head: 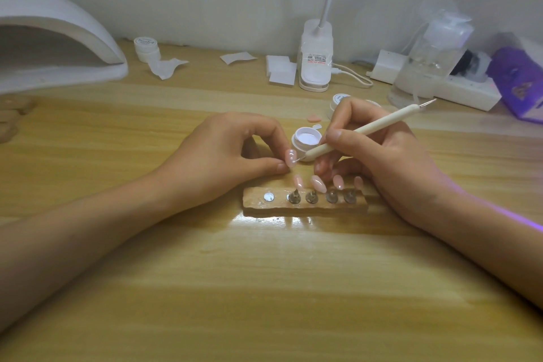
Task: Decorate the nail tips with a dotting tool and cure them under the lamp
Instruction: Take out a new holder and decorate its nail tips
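mid-dotting: left grip (235,153) pinching glossy pink nail tip (291,157) just 12 o'clock of wooden holder block (305,205); right grip (382,156) pinching cream dotting tool (361,132), point on tip. four mounted pink tips (318,184) prob. pending; curing under white domed lamp (58,38), 10 o'clock, still to do.

Home nail desk: curing lamp (58,35).

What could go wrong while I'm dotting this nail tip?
The nail tip is only pinched in the left hand, off the wooden holder, so it may slip and smear. The right hand hangs close over the four mounted tips and could knock them. The open gel pot sits just behind the dotting tool and might get tipped.
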Demonstrator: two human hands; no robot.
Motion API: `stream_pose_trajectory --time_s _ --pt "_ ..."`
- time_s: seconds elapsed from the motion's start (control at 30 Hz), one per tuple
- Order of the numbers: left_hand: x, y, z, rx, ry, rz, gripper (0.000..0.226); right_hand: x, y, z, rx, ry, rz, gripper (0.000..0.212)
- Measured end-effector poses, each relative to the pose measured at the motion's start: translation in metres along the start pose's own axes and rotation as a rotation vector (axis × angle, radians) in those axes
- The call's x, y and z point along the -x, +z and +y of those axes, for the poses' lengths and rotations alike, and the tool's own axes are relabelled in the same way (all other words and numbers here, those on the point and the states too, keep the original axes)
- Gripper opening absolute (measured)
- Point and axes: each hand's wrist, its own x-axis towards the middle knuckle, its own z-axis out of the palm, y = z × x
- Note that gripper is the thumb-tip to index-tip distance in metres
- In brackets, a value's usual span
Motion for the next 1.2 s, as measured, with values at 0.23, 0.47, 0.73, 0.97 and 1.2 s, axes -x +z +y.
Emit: stream_pose_trajectory --time_s 0.23,0.47,0.73,0.97,1.2 --pt "-0.0002 -0.0005 0.0008 -0.001 0.011 0.0 0.019 -0.0004 0.0 0.0006 0.033 0.011 -0.009 0.021" --pt "0.0 -0.0004 0.0016 -0.006 0.011 0.002 0.02 0.0003 0.0001 0.0002 0.045 0.013 -0.013 0.022" --pt "-0.0002 -0.0007 0.0014 -0.014 0.012 0.008 0.018 -0.0005 -0.0006 0.0014 0.044 0.011 -0.015 0.019" --pt "0.0 -0.0004 0.002 -0.012 0.014 0.009 0.021 -0.0001 -0.0009 0.0008 -0.031 -0.015 -0.008 0.022" --pt "0.0005 -0.0008 0.0031 -0.015 0.014 0.009 0.018 0.0007 0.0003 0.0004 -0.056 -0.044 0.02 0.018"
